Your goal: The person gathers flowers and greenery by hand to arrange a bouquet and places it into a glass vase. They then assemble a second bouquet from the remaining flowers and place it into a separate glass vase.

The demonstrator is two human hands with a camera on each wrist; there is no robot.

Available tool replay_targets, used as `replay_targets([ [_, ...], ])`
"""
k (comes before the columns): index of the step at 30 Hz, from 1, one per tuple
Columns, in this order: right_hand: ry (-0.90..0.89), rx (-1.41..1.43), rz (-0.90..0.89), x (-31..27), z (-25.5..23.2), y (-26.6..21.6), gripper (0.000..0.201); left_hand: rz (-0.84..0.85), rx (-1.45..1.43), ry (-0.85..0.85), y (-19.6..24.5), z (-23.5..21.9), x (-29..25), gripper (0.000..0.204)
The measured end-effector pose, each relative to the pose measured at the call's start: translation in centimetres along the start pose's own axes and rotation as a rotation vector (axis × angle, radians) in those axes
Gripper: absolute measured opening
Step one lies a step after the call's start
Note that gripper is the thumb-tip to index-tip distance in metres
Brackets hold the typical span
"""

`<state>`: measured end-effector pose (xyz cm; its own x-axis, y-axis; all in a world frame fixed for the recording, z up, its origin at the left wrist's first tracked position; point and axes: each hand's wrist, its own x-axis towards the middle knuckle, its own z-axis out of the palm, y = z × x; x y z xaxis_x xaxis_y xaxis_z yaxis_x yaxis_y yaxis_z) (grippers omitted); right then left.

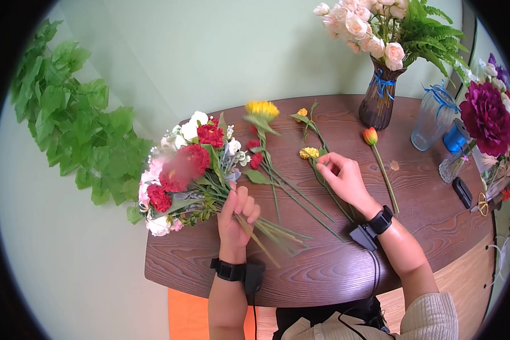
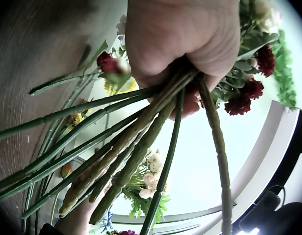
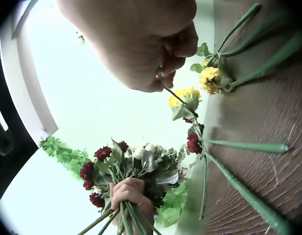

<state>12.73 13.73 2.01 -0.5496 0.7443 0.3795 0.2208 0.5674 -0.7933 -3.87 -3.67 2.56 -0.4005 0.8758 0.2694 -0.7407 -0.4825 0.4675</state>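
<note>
My left hand (image 1: 236,218) grips a bouquet of red, white and pink flowers (image 1: 211,136) by its gathered stems. The green and brownish stem ends (image 2: 136,132) fan out below that fist in the left wrist view. Over the table, my right hand (image 1: 344,180) has its thumb and fingertips together, pinching a thin dark stem (image 3: 174,95). In the right wrist view, this stem's far end overlaps a large yellow flower (image 3: 186,98). A small yellow flower (image 1: 309,153) lies beside the right fingertips. Between the hands are red flowers (image 1: 255,161) on long green stems.
An orange tulip (image 1: 370,136) lies right of the right hand. Behind stand a dark vase (image 1: 376,105) of pale roses and a clear vase (image 1: 432,122). A blue ribbon spool (image 1: 455,139), a black case (image 1: 462,192) and scissors (image 1: 482,204) sit at the table's right edge.
</note>
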Motion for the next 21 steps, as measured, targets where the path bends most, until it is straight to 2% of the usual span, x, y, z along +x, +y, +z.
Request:
replay_targets([
  [7,-0.049,-0.264,0.059,0.2,-0.7,0.4,0.013,0.012,0.01,0.0,0.1,-0.1,0.0,0.007],
  [9,0.172,-0.289,-0.2,0.1,-0.3,0.6,0.012,0.014,0.013,-0.001,0.2,-0.2,0.0,0.007],
  [10,0.173,-0.289,-0.199,0.1,-0.3,0.4,0.012,0.018,0.016,-0.002,0.2,-0.3,0.0,0.007],
  [12,0.091,-0.271,-0.331,0.0,-0.7,-1.2,0.01,0.022,0.015,-0.007,0.3,-0.2,0.0,0.007],
  [14,-0.162,-0.2,-0.274,-0.6,-0.6,-2.3,0.012,0.024,0.015,-0.013,0.3,-0.2,0.0,0.007],
  [16,-0.368,-0.287,-0.3,-1.4,-0.4,-2.8,0.017,0.034,0.011,-0.012,0.4,-0.3,0.1,0.008],
  [21,-0.53,-0.401,-0.264,-2.1,0.2,-2.9,0.027,0.021,0.0,-0.018,0.5,-0.5,0.1,0.007],
])
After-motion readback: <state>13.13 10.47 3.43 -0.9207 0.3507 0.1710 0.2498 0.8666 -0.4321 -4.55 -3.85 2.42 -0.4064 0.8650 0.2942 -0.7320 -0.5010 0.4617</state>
